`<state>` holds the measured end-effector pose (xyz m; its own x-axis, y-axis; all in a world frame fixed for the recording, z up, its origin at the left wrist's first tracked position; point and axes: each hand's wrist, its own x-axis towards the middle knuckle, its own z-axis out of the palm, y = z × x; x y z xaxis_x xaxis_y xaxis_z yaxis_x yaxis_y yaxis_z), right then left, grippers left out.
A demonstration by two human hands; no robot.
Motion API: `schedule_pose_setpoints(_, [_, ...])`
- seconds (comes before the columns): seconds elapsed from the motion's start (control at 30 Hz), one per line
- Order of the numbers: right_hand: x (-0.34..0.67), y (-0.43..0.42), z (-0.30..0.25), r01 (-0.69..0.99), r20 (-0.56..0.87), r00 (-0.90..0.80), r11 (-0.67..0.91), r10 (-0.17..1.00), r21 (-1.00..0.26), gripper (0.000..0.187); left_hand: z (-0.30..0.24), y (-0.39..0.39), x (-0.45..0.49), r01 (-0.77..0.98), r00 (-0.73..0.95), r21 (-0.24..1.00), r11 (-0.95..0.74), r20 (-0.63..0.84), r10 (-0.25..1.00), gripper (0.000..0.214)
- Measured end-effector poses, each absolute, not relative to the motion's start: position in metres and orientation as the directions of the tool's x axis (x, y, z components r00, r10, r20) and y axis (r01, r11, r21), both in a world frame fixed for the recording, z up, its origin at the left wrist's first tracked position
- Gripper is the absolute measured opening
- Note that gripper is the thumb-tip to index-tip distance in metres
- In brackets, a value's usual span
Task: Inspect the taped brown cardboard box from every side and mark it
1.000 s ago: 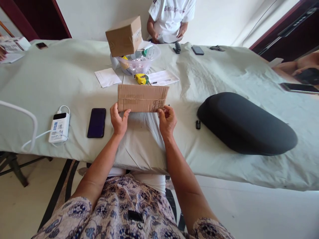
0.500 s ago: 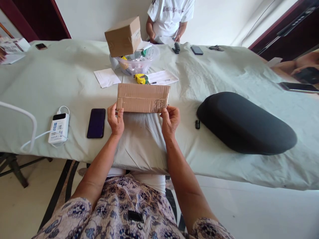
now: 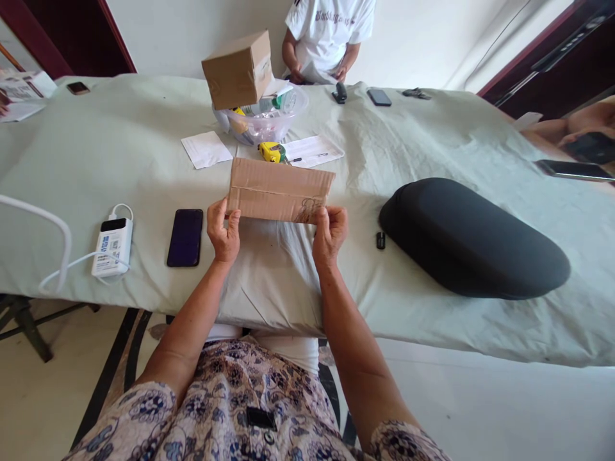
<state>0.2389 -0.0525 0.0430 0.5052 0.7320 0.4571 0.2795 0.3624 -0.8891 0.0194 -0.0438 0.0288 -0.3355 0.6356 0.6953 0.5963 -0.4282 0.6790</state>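
A flat brown cardboard piece (image 3: 281, 190) stands on its long edge above the pale green tablecloth (image 3: 120, 153), slightly tilted. My left hand (image 3: 223, 232) pinches its lower left corner. My right hand (image 3: 329, 234) pinches its lower right corner, beside a scribbled mark on the cardboard. Both hands are closed on it, thumbs toward me.
A dark phone (image 3: 185, 237) and a white power bank (image 3: 112, 246) with a cable lie to the left. A large black case (image 3: 471, 240) and a small black object (image 3: 381, 240) lie right. Behind are a yellow tape measure (image 3: 271, 152), papers, a clear bowl (image 3: 264, 121) under a cardboard box (image 3: 237, 69), and a person in white (image 3: 329, 29).
The cardboard has risen a little and tilted, its right end lower. My left hand shifted from under the bottom edge to the left corner.
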Motion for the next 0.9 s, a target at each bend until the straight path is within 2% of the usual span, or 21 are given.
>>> schedule_pose_setpoints(0.17, [0.243,-0.047,0.032,0.287,0.332,0.512,0.207,0.792,-0.935,0.046,0.028,-0.044,0.023,0.527,-0.269,0.682,-0.507,0.700,0.662,0.050])
schedule_pose_setpoints(0.3, [0.245,-0.043,0.024,0.402,0.290,0.459,0.095,0.840,-0.911,0.050,0.030,-0.045,0.023,0.532,-0.279,0.698,-0.479,0.679,0.679,0.047])
schedule_pose_setpoints(0.43, [0.248,-0.038,0.018,0.455,0.248,0.406,0.041,0.879,-0.890,0.052,0.031,-0.051,0.026,0.640,-0.240,0.599,-0.482,0.751,0.615,0.044])
schedule_pose_setpoints(0.6, [0.252,-0.036,0.020,0.411,0.234,0.454,0.031,0.860,-0.911,0.065,0.030,-0.061,0.037,0.674,-0.108,0.492,-0.551,0.803,0.586,0.047])
schedule_pose_setpoints(0.7, [0.250,-0.039,0.025,0.396,0.302,0.467,0.109,0.831,-0.912,0.064,0.029,-0.060,0.039,0.622,-0.201,0.575,-0.532,0.774,0.601,0.045])
schedule_pose_setpoints(0.8, [0.244,-0.047,0.033,0.420,0.409,0.448,0.217,0.795,-0.881,0.057,0.027,-0.053,0.035,0.507,-0.376,0.737,-0.447,0.655,0.655,0.051])
schedule_pose_setpoints(0.9, [0.240,-0.056,0.040,0.475,0.525,0.367,0.331,0.768,-0.815,0.058,0.024,-0.045,0.029,0.447,-0.467,0.824,-0.348,0.547,0.695,0.061])
